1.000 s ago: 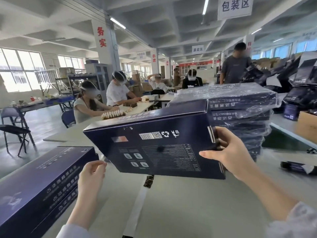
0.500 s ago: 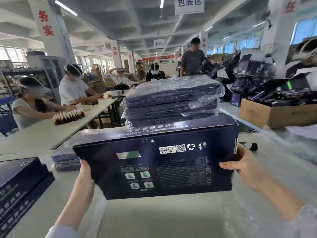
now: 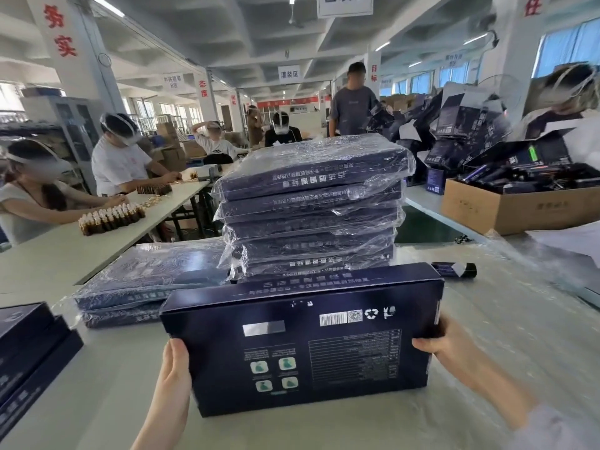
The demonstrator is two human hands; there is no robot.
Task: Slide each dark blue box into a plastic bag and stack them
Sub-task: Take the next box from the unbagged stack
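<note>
Left hand [image 3: 173, 375] has joined right hand [image 3: 444, 345] on dark blue box [image 3: 302, 345]; both hands grip its ends, lower centre. Box unbagged, so bagging is likely next.

A pale table [image 3: 107, 368] fills the lower frame. At its centre stands a tall stack [image 3: 311, 209] of bagged dark blue boxes, the plastic wrinkled and shiny. Just left of it, touching its base, lies a low stack [image 3: 146, 280] of two bagged boxes. At the lower left edge sit bare boxes [image 3: 29, 349], piled flat and unbagged. Clear plastic [image 3: 526, 323] is spread over the table's right side. A small dark tube [image 3: 454, 269] lies right of the tall stack.
</note>
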